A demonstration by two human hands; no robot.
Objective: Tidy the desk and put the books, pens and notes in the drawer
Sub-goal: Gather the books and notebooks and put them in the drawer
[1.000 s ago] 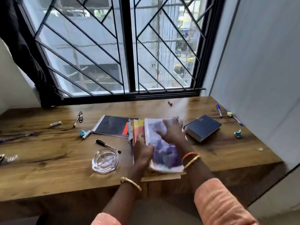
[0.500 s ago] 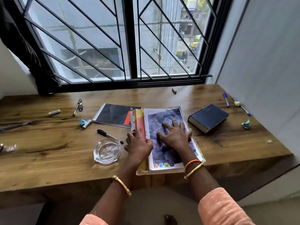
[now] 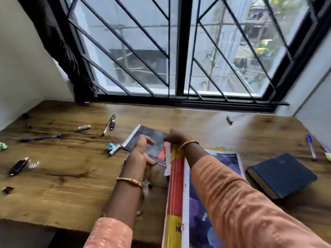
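Purple-covered book stack [image 3: 198, 203], yellow-red spines

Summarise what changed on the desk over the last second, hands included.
Both hands left the purple-covered book stack and moved to the black spiral-bound notebook behind it. The right hand now reaches across to the notebook's far edge; whether it grips is unclear. The left hand hovers over it, fingers loosely curled. The stack, the dark blue hardcover book and the scattered pens lie as before.

Home study: wooden desk [image 3: 71, 176] under barred window [image 3: 179, 51]
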